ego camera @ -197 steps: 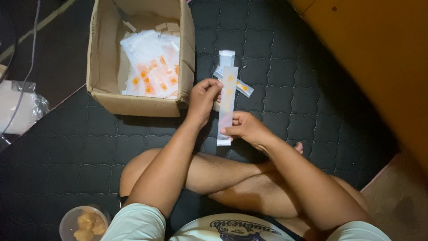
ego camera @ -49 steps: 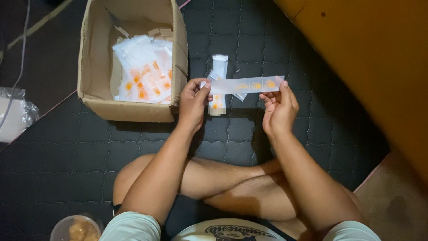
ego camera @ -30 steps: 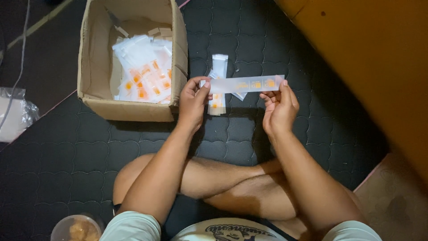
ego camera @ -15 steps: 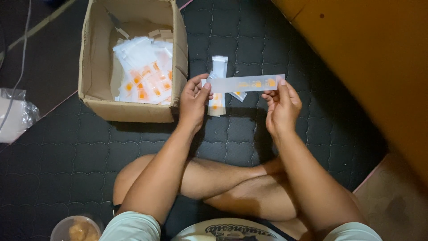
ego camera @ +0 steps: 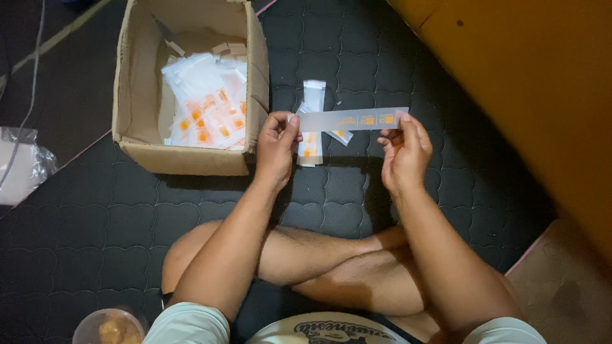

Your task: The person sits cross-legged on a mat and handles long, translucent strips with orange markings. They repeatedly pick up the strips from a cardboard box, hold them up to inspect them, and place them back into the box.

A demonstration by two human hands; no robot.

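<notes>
Viewpoint: the camera looked straight down at a person who sat cross-legged on a dark quilted mat (ego camera: 95,216).
Nearest corner: a clear plastic tub (ego camera: 107,326) with pale brown contents sat at the bottom left, beside the person's knee.
Left hand (ego camera: 275,148): its thumb and fingers were pinched shut on the left end of a long white paper strip (ego camera: 347,120).
Right hand (ego camera: 405,153): its fingertips were pinched shut on the strip's right end.
Strip: it was held level and stretched between the two hands, above the mat, with small orange squares near its right end.
Under the strip: a few loose white-and-orange strips (ego camera: 312,127) lay on the mat, crossing each other.
Left of the hands: an open cardboard box (ego camera: 137,76) stood just beside the left hand and held a heap of white packets with orange marks (ego camera: 207,105).
Far left edge: a crumpled clear plastic bag (ego camera: 22,162) lay at the mat's border.
Far right: an orange wooden panel (ego camera: 535,83) ran along the mat.
</notes>
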